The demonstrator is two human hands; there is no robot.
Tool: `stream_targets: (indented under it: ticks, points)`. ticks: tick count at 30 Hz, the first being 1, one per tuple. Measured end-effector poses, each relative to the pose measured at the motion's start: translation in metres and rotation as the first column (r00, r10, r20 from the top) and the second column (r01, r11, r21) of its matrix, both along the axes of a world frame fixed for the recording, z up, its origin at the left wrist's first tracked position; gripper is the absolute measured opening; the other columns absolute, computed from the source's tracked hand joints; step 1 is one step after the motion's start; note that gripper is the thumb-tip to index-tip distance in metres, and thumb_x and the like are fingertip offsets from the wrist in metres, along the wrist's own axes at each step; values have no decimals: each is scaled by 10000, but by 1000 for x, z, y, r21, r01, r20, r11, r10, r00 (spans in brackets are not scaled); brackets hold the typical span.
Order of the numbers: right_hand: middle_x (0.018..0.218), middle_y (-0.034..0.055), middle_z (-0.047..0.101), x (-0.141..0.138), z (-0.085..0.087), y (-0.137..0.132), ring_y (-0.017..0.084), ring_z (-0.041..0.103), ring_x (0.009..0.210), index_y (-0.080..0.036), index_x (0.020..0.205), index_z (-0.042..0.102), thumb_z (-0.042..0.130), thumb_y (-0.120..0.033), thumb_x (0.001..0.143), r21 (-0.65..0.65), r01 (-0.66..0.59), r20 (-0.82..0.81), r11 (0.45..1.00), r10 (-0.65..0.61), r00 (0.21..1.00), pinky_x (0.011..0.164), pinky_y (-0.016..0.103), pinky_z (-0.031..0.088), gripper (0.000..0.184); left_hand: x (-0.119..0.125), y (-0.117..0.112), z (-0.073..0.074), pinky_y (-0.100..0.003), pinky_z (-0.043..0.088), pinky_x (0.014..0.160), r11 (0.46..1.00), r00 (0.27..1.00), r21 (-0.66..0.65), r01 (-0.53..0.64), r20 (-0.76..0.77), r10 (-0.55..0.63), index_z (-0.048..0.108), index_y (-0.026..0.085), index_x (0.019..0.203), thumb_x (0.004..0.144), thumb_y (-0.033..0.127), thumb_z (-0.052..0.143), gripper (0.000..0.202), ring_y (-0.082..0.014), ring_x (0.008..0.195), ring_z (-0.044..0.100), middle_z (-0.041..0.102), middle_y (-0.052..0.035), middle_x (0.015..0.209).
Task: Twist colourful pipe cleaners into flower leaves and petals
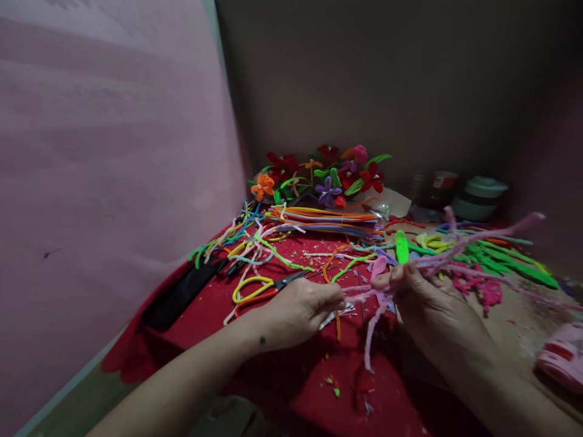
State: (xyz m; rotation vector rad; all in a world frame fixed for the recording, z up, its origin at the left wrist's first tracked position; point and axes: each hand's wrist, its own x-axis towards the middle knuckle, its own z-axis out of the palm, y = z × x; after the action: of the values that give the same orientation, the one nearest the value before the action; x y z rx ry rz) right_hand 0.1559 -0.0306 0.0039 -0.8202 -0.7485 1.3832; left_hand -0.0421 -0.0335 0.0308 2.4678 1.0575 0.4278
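Several pink pipe cleaners [374, 325] stretch between my two hands above a red cloth. My left hand [307, 303] pinches their left ends, fingers closed. Around the middle of the bundle my right hand [423, 303] is closed, thumb against fingertips, and long pink ends stick out past it to the right. One pink strand hangs down between the hands. Just behind my left hand lie scissors [255, 294] with yellow and orange handles, blades part-way apart. A bright green leaf shape [401, 247] and a pink petal shape [379, 267] lie beyond my right hand.
Pipe-cleaner flowers [325, 182] stand at the back, behind a bundle of coloured pipe cleaners [325, 220]. Loose stems [255, 246] and a black object [180, 297] lie left. Green leaves [510, 264], a lidded container [480, 197] and a pink object [562, 358] are right. A pink wall [113, 152] borders the left.
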Motion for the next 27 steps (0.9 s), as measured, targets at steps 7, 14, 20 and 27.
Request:
stream_targets:
  ticks: [7, 14, 20, 27]
  points:
    - [604, 23, 636, -6, 1, -2, 134, 588, 573, -185, 596, 650, 744, -362, 621, 0, -33, -14, 999, 33, 999, 566, 252, 495, 201, -21, -2, 7, -185, 271, 518, 1000, 999, -1, 11, -53, -11, 481, 166, 684, 830, 139, 398, 170, -68, 523, 337, 415, 40, 578]
    - [581, 25, 631, -2, 0, 0, 132, 598, 515, -167, 607, 641, 737, -332, 637, -20, -32, -59, 999, 31, 998, 500, 241, 508, 194, -42, 19, 24, -177, 342, 490, 946, 995, -311, -95, -7, 97, 605, 159, 875, 854, 331, 412, 259, -74, 478, 442, 515, 27, 557]
    - [607, 36, 661, -2, -3, -1, 135, 597, 434, -164, 652, 620, 742, -343, 618, -129, -147, -74, 981, 139, 988, 423, 227, 483, 219, -94, 116, 10, -271, 395, 664, 661, 673, 204, -722, -13, 740, 648, 168, 659, 677, 304, 590, 149, -208, 746, 577, 633, -72, 702]
    - [599, 40, 665, -5, -5, 0, 152, 608, 440, -176, 647, 616, 739, -351, 609, -172, -190, -101, 967, 174, 979, 424, 236, 483, 217, -119, 128, 3, -242, 373, 544, 677, 675, 26, -735, 113, 729, 642, 162, 666, 637, 360, 601, 205, -147, 554, 521, 557, -9, 548]
